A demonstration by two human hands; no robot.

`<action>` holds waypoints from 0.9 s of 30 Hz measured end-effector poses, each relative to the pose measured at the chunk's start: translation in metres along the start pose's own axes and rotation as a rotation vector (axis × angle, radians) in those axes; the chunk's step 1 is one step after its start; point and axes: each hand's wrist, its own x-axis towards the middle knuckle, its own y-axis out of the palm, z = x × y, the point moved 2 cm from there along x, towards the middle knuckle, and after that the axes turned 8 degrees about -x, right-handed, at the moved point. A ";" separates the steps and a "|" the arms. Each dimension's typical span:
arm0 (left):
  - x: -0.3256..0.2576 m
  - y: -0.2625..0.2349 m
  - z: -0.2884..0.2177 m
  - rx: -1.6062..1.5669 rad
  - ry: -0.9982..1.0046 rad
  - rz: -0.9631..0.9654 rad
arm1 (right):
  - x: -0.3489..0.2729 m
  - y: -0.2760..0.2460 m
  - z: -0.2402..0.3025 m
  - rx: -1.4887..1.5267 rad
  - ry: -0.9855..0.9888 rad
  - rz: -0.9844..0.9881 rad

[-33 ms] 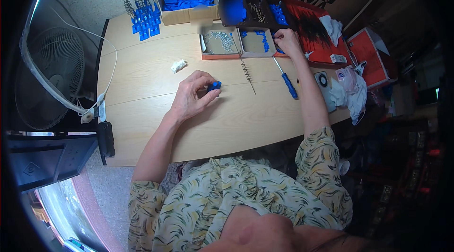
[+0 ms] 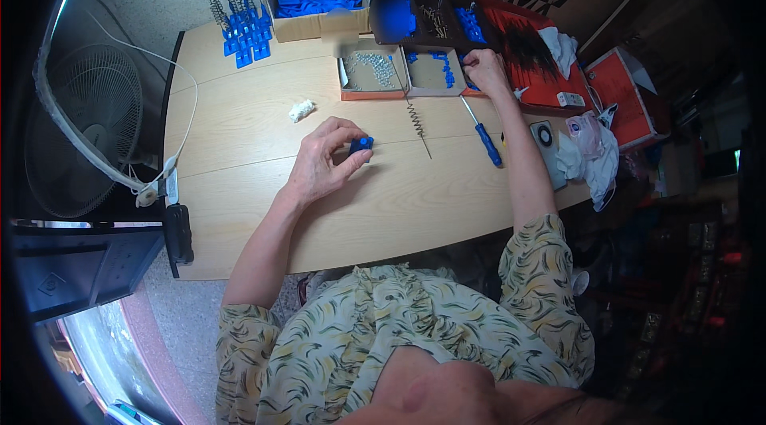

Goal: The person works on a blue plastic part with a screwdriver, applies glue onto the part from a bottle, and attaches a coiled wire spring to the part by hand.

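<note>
Here the wooden surface [image 2: 263,209] carries a cardboard box [image 2: 319,22] of blue parts at its far edge, with two small trays [image 2: 375,74] side by side just in front of it. The left hand [image 2: 319,166] rests near the middle of the surface, its fingers pinched around a small blue plastic piece [image 2: 361,144]. The right hand [image 2: 484,71] reaches into the right tray, fingers curled on something too small to tell, while a blue-handled screwdriver [image 2: 483,134] and a coiled spring [image 2: 416,119] lie between the hands.
</note>
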 end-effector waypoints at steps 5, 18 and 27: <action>-0.006 -0.006 -0.027 0.143 0.136 -0.244 | -0.044 -0.025 0.025 0.450 0.064 -0.342; -0.038 0.053 -0.008 -0.993 -0.613 -0.059 | -0.223 -0.041 0.164 0.569 -0.450 -0.224; -0.035 0.048 -0.018 -0.848 -0.577 0.049 | -0.141 -0.008 0.111 0.516 0.002 0.137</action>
